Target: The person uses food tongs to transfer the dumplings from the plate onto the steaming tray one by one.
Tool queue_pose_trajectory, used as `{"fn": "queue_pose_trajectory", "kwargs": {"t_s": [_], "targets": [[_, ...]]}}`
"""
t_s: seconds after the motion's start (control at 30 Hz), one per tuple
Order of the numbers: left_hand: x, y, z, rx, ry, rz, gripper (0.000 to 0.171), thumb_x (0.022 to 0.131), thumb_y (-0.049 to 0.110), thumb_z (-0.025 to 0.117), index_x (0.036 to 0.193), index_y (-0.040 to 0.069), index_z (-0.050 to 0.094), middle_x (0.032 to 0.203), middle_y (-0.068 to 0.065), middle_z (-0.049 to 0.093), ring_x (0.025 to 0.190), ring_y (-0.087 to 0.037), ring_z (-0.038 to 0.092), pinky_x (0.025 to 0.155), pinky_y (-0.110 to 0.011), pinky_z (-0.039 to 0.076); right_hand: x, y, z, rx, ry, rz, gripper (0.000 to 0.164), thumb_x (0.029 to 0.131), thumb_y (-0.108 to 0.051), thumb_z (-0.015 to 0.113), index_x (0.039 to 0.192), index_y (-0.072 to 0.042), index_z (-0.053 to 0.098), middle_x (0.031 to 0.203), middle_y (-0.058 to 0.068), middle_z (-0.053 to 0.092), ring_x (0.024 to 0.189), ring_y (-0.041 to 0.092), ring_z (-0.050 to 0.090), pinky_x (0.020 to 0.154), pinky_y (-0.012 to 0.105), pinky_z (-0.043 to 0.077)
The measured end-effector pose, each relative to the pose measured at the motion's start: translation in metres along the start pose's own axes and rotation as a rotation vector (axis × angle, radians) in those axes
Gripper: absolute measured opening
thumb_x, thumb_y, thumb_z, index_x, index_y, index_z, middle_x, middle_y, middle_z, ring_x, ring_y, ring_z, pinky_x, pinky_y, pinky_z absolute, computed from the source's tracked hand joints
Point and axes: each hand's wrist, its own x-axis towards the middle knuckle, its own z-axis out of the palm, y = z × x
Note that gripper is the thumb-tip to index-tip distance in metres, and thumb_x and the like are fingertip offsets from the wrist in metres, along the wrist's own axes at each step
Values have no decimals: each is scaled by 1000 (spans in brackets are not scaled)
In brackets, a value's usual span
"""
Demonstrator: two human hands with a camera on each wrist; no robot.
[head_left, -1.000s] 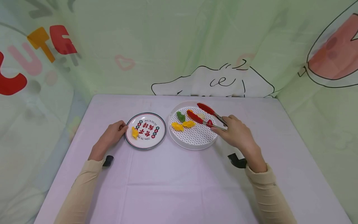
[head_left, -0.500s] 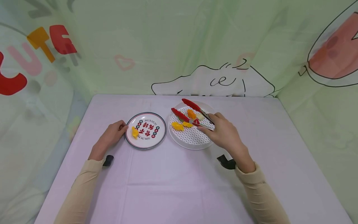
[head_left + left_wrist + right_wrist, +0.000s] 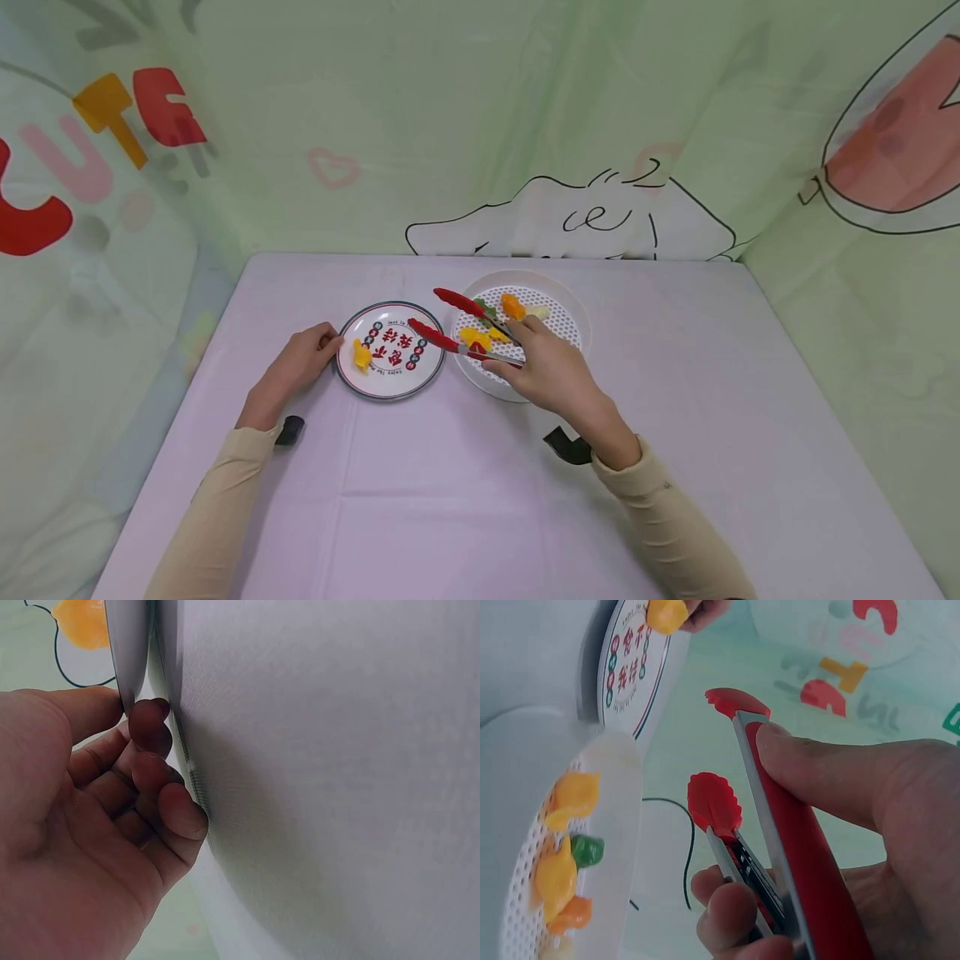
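Note:
My left hand pinches the left rim of a white plate between thumb and fingers; in the left wrist view the rim is tilted slightly off the cloth. Printed red characters cover the plate's middle, and one yellow dumpling-like piece lies near its left side. My right hand grips red-tipped metal tongs, spread apart with nothing between their tips. The tongs hang over the gap between the plate and a white perforated steamer tray, the nearer tip above the plate's right edge.
On the tray lie several dumpling-like pieces: yellow, green, orange and pale. A pale cloth covers the table. Printed curtains stand behind and at both sides.
My right hand has carried the spread tongs leftward from over the tray toward the plate. The left hand, plate and the yellow piece on it have stayed in place.

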Motion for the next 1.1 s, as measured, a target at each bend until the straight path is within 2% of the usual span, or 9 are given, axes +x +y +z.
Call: {"fn": "queue_pose_trajectory", "kwargs": {"t_s": [0.2, 0.37, 0.53, 0.83, 1.1], "targets": [[2, -2, 1, 3, 4, 6, 27, 107, 24, 50, 114, 0, 59, 88, -10, 59, 80, -21, 52, 68, -30, 42, 4, -16, 8, -29, -21, -41, 71, 88, -51, 72, 142, -8, 54, 140, 16, 56, 107, 33, 66, 82, 48, 58], [2, -1, 0, 4, -8, -5, 27, 107, 25, 50, 115, 1, 58, 89, -10, 58, 81, -22, 52, 69, -30, 42, 5, -31, 17, -51, -33, -81, 67, 88, -50, 73, 138, -9, 58, 134, 12, 60, 95, 28, 67, 75, 41, 58], [2, -1, -1, 8, -11, -11, 28, 106, 26, 50, 116, 1, 58, 90, -11, 59, 83, -22, 52, 71, -31, 43, 7, -44, 30, -49, -52, -98, 63, 87, -49, 75, 134, -10, 61, 121, 9, 62, 77, 21, 60, 63, 32, 53], [0, -2, -1, 17, -1, -25, 29, 106, 27, 51, 116, 2, 58, 91, -11, 58, 86, -24, 53, 73, -31, 43, 14, -61, 47, -53, -115, -131, 64, 87, -49, 75, 132, -6, 62, 115, 10, 62, 73, 18, 56, 59, 27, 49], [-2, 3, -1, 10, -2, -12, 29, 106, 27, 51, 117, 0, 58, 91, -12, 58, 86, -25, 53, 73, -32, 42, 23, -65, 56, -69, -153, -93, 64, 87, -49, 74, 132, -5, 60, 120, 11, 60, 83, 22, 58, 69, 34, 53]]}}
